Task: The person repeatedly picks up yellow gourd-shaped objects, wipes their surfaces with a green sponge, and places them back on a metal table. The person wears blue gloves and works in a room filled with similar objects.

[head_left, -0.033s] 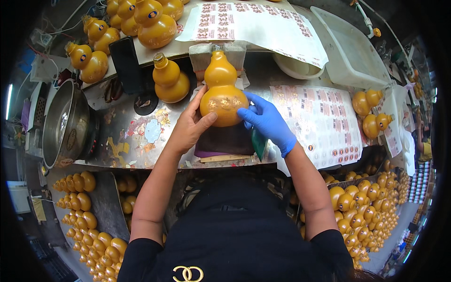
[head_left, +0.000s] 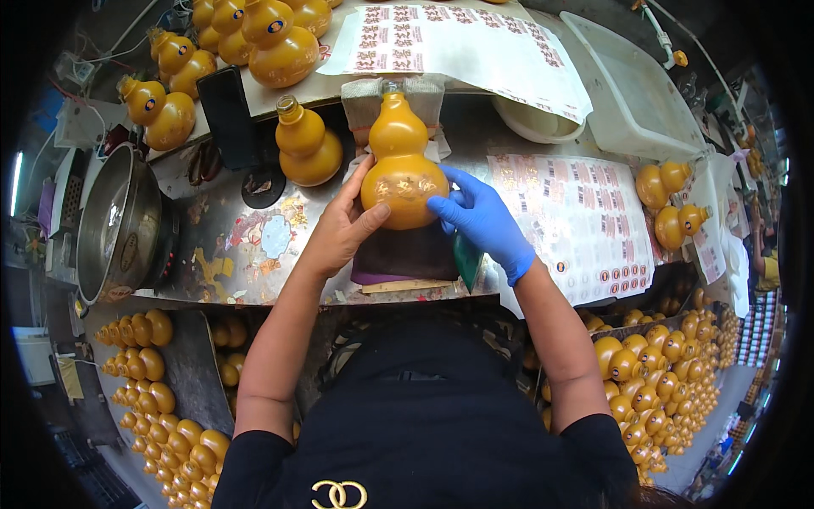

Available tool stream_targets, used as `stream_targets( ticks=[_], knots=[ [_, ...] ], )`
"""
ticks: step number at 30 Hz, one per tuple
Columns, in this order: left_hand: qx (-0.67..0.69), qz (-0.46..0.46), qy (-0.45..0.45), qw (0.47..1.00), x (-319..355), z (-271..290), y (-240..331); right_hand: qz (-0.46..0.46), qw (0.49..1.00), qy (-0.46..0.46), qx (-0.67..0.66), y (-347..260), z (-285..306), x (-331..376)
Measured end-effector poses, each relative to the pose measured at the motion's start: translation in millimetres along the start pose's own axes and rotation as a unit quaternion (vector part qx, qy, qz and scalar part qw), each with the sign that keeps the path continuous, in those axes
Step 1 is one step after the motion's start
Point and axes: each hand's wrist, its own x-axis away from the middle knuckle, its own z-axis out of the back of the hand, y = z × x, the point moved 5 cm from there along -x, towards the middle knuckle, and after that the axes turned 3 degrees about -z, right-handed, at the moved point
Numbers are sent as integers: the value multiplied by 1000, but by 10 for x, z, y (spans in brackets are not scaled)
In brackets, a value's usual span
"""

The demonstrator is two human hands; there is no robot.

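Observation:
Between my two hands lies a yellow gourd-shaped bottle (head_left: pixel 398 153), its neck pointing away from me and resting on a cloth-wrapped support (head_left: pixel 361 106). Gold lettering shows across its wider lower bulb. My bare left hand (head_left: pixel 346 225) holds the bulb's left side, the thumb on its face. On the right side, my right hand (head_left: pixel 485 216) in a blue glove grips the same bulb with its thumb pressed at the edge. A dark pad (head_left: pixel 403 253) lies under the bottle. Beside my gloved fingers is a green piece (head_left: pixel 467 259) whose kind I cannot make out.
Another gourd bottle (head_left: pixel 307 144) stands to the left, near a black phone (head_left: pixel 227 114) on a stand. A metal pan (head_left: pixel 110 225) sits far left. Decal sheets (head_left: pixel 585 220) cover the right side, below a clear plastic tub (head_left: pixel 632 93). Many gourd bottles (head_left: pixel 653 365) fill the space below the table.

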Motion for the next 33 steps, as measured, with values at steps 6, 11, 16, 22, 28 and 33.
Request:
stream_targets(
  ticks=[6, 11, 16, 22, 28, 33],
  knots=[
    [-33, 34, -60, 997, -46, 82, 48, 14, 1000, 5, -22, 30, 42, 3],
    [18, 24, 13, 999, -18, 104, 38, -6, 999, 7, -50, 100, 52, -65],
    [24, 17, 37, 999, -7, 30, 27, 3, 1000, 5, 2, 77, 30, -108],
    [30, 19, 47, 998, -8, 44, -11, 15, 1000, 25, 9, 100, 37, -150],
    [34, 15, 44, 998, -7, 92, -66, 12, 999, 27, -16, 135, 36, -132],
    [45, 16, 36, 998, 1, 85, -82, 16, 999, 30, -11, 142, 39, -126]
  ],
)
